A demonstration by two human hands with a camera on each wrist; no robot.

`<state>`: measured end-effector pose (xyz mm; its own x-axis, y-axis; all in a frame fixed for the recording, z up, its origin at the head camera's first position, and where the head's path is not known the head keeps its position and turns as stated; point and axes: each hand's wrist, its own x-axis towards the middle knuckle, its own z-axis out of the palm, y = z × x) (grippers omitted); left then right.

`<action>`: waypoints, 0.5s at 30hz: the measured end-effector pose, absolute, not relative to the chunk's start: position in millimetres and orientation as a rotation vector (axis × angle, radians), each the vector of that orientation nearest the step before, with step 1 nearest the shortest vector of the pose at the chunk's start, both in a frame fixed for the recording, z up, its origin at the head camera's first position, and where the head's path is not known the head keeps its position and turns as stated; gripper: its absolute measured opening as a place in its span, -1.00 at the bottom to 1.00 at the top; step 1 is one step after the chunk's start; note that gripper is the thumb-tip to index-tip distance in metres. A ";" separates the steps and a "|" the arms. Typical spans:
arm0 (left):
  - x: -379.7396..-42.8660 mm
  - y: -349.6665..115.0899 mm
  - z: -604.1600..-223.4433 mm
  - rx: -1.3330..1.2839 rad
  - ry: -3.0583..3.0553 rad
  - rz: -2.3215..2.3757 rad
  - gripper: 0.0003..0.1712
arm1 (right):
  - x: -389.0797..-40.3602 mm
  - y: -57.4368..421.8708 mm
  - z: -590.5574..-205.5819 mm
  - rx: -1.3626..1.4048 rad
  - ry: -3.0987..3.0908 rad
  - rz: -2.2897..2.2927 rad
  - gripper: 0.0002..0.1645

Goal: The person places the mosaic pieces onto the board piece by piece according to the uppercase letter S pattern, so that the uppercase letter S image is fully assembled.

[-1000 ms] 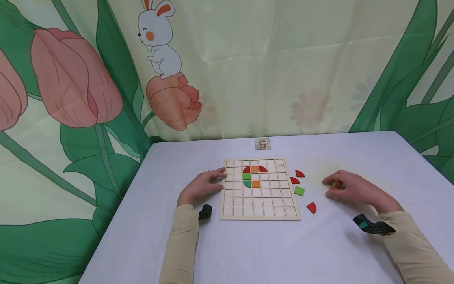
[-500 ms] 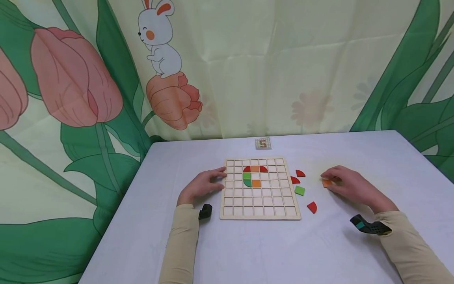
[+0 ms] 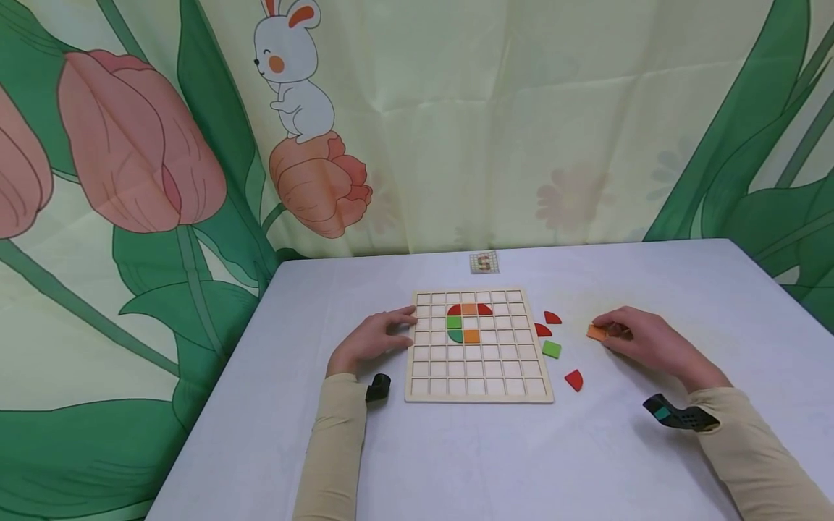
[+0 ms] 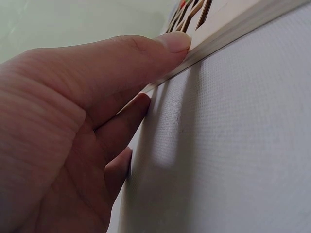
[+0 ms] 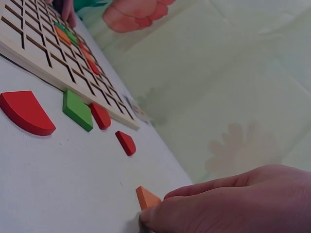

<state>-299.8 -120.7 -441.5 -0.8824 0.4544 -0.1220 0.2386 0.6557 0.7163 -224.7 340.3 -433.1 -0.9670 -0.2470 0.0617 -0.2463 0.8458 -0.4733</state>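
My right hand point(image 3: 635, 339) pinches an orange square tile point(image 3: 596, 332) between thumb and fingers, to the right of the wooden grid board point(image 3: 478, 391). In the right wrist view the orange tile point(image 5: 147, 198) shows one corner past the thumb, low over the cloth. My left hand point(image 3: 373, 339) touches the board's left edge with its fingers fairly straight; in the left wrist view the thumb point(image 4: 146, 58) lies against the wooden rim point(image 4: 218, 41). Set in the grid are red quarter-round tiles point(image 3: 484, 310), orange squares point(image 3: 471, 336), a green square point(image 3: 453, 323) and a dark green quarter-round point(image 3: 455, 336).
Between board and right hand lie a green square tile point(image 3: 551, 349) and several red quarter-round tiles point(image 3: 574, 380), one of them right at the board's edge. A small pattern card point(image 3: 484, 263) is at the back of the white-covered table point(image 3: 482, 463). A printed curtain point(image 3: 456, 145) hangs behind.
The orange tile, mostly covered by my right hand one second ago, now shows more at the fingertips. That hand has shifted slightly left and away from me. My left hand stays at the board.
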 end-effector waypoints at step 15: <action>-298.9 -120.5 -440.2 0.556 2.582 1.059 -0.47 | -250.9 302.0 -433.6 -0.407 2.982 -0.751 -0.52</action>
<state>-298.9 -120.5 -440.2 -0.8816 0.4557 -0.1227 0.2384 0.6543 0.7177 -250.9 302.0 -433.6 -0.9648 -0.2619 0.0258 -0.2429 0.8485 -0.4702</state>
